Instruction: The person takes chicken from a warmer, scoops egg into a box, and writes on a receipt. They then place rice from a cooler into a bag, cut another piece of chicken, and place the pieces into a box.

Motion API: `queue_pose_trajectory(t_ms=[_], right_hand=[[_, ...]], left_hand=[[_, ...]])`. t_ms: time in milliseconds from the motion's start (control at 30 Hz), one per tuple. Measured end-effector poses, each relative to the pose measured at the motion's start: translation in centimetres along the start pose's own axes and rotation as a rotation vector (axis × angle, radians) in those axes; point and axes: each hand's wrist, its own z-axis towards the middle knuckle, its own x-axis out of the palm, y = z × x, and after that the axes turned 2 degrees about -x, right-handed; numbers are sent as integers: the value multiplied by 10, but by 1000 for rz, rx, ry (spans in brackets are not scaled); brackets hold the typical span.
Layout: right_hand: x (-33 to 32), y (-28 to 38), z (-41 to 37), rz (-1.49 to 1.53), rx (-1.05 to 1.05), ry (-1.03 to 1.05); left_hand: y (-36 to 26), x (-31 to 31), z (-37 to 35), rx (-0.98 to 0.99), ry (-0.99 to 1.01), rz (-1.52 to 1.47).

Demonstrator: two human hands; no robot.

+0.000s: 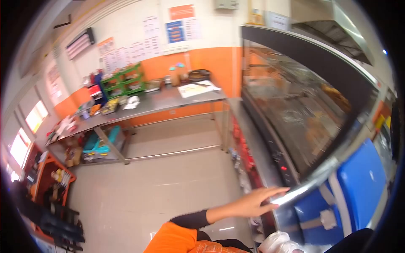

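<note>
While the left hand [252, 203] is touching the shiny metal edge [300, 190] beside the glass-fronted cabinet [291, 101], its grip is resting open, a white bag [278, 243] lying nearby

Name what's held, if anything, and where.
Left hand is at the near end of the cabinet's silver edge; grip or mere touch can't be told.

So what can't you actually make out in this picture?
All in the head view:
- Right hand: not visible anywhere.
- Left hand: blur hides whether its fingertips press on the shiny rail or just hover.
- Glass-fronted cabinet: reflections and blur hide what exactly is inside.
- Blue poster: its writing is too small and blurred.
- White bundle: cut off by the bottom edge.
</note>
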Motion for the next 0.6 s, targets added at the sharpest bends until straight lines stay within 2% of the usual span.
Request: queue_pose_trajectory(t_ms=[33, 67, 167, 267, 400, 500, 567, 600], right_hand=[[23, 1, 14, -42, 36, 29], [47, -5, 27, -72, 70, 59], [121, -14, 69, -175, 202, 158], [207, -33, 112, -271, 366, 262], [310, -69, 185, -379, 519, 398], [382, -87, 242, -485, 562, 488], [432, -87, 276, -596, 560, 539], [440, -99, 319, -652, 575, 597]], left_hand=[[40, 1, -39, -89, 1, -264], [80, 0, -76, -218, 7, -381], [99, -41, -158, -559, -145, -832], [124, -85, -208, -603, -325, -591], [184, -140, -272, -794, -682, -628], [225, -184, -298, -912, -951, -725], [265, -209, -316, -797, -1079, -1023], [283, -227, -323, -735, -1137, -1168]])
